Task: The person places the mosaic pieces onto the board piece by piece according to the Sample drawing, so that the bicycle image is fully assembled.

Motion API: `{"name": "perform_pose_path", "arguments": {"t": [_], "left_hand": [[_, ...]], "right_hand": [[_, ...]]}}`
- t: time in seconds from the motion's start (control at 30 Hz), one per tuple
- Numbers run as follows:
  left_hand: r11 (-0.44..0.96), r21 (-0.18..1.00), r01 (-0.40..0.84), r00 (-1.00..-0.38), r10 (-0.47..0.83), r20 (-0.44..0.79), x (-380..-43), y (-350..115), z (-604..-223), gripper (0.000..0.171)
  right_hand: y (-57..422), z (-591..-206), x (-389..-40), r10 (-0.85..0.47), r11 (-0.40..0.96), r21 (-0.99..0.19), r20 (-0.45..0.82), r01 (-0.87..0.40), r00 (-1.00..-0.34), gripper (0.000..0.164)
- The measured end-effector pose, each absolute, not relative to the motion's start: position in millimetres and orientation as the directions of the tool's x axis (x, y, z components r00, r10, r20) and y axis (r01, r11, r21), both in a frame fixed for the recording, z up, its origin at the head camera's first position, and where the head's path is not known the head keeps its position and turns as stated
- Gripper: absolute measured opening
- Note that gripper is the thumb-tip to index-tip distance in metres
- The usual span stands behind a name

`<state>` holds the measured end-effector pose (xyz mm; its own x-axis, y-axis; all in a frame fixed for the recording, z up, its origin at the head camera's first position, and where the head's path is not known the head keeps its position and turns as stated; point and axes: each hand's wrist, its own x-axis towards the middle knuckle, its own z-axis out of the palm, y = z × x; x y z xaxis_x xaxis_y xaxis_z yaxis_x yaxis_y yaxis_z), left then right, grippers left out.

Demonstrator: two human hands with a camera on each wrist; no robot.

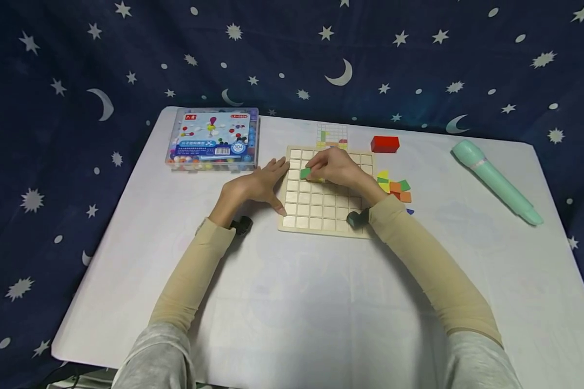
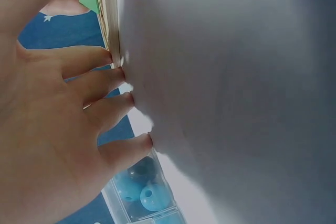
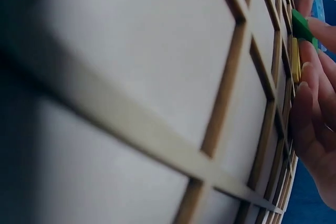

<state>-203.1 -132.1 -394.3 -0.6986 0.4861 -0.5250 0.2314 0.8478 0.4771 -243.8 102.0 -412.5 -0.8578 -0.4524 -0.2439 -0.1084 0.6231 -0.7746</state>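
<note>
In the middle of the frame I see a wooden grid board lying flat on the white counter. The person's left hand is spread along its left edge, fingertips against the side, thumb reaching down toward the lower left corner. The right hand is over the upper part of the board, pinching a green tile between thumb and finger. The tile is tilted above the squares near the board's upper left; whether its edge touches the wood I can't tell. A yellow tile lies on the board, right by those fingers.

Just above the board, upper middle, lies a printed sheet with a grid and a few coloured squares. Right of it sits a red block, and below that, beside the board, a scatter of loose tiles in yellow, green and orange, with a blue piece lower down.

At upper left is a clear box of coloured beads. Its label shows linked balls, a barcode, Chinese lettering and a round badge reading "304"; the code at its top right is too small to read. At far right lies a mint-green stick with a pale band.
</note>
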Motion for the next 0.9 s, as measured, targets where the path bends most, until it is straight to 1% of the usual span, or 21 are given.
{"name": "perform_pose_path", "arguments": {"t": [0.6,0.9], "left_hand": [[0.869,0.444,0.216,-0.702,0.454,-0.548,-203.1,-129.9,-392.0,0.13],[0.873,0.442,0.207,-0.705,0.446,-0.552,-202.4,-128.0,-391.7,0.129]], "right_hand": [[98.4,-410.7,-242.9,-0.471,0.656,-0.743,-0.264,-0.134,-0.841,0.031],[105.6,-410.4,-242.4,-0.502,0.643,-0.744,-0.233,-0.18,-0.833,0.029]]}}
